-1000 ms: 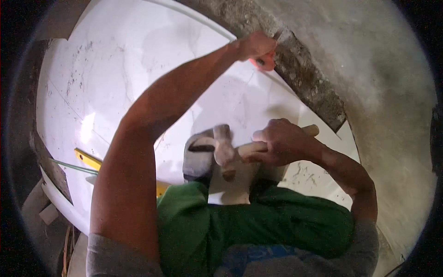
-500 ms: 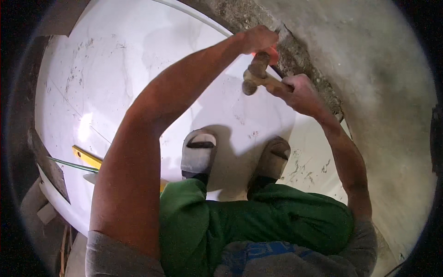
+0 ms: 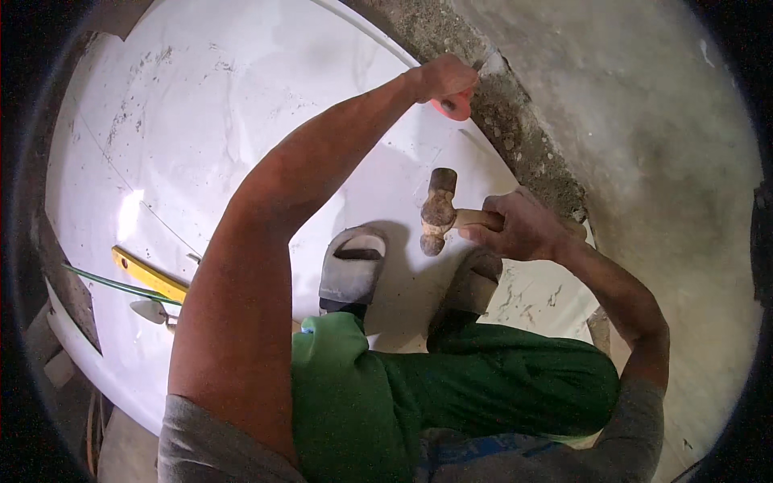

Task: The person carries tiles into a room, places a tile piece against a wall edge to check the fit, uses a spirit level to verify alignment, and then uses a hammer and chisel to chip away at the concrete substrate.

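Observation:
My left hand [image 3: 447, 78] is closed around a chisel with a round red-orange guard [image 3: 456, 107]. It is held at the broken strip [image 3: 523, 121] of rough mortar along the wall's foot; the chisel's tip is mostly hidden by my fingers. Lower and to the right, my right hand [image 3: 527, 225] grips the wooden handle of a ball-peen hammer [image 3: 439, 211]. The hammer's worn head hangs over the white tiles, apart from the chisel, above and between my sandalled feet.
Glossy white marbled tiles [image 3: 266, 72] cover the floor, with dark crumbs scattered over them. A grey plastered wall [image 3: 668, 161] rises at the right. Left of my arm lie a yellow spirit level [image 3: 149, 274], a thin green strip [image 3: 113, 281] and a small trowel [image 3: 150, 311].
The hammer has swung down and back toward me with my right hand, away from the chisel. My left hand stays near the wall's foot, with the red-orange guard now in plainer sight.

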### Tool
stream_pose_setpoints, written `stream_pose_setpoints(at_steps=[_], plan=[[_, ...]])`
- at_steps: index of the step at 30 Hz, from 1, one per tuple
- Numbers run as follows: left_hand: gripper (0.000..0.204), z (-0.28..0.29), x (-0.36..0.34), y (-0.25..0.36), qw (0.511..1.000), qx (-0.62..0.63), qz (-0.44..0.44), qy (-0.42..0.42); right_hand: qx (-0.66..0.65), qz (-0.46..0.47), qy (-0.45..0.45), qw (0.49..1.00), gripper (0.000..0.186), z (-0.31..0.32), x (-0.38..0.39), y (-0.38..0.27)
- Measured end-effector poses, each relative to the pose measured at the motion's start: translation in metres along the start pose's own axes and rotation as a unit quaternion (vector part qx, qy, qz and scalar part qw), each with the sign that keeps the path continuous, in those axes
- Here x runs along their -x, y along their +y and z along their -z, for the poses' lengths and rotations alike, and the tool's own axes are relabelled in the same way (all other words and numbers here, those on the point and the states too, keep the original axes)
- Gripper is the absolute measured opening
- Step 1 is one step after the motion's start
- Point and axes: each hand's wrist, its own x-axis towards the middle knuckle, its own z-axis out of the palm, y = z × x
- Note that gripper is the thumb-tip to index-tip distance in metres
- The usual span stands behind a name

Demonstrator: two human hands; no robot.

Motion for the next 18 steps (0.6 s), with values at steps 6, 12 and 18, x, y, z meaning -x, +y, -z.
stream_pose_setpoints(at_steps=[6, 12, 18], plan=[[0.033, 0.003, -0.007, -0.012, 0.966, -0.180, 0.055, -0.180, 0.011, -0.051, 0.005, 0.999, 0.047, -0.008, -0.021, -0.017], [0.041, -0.001, -0.009, -0.005, 0.967, 0.126, 0.198, -0.102, 0.064, 0.145, -0.088, 0.983, 0.059, -0.010, -0.035, -0.022], [0.050, -0.011, 0.001, -0.033, 0.979, -0.066, 0.096, -0.165, -0.096, -0.051, 0.124, 0.986, 0.041, 0.011, -0.061, -0.007]])
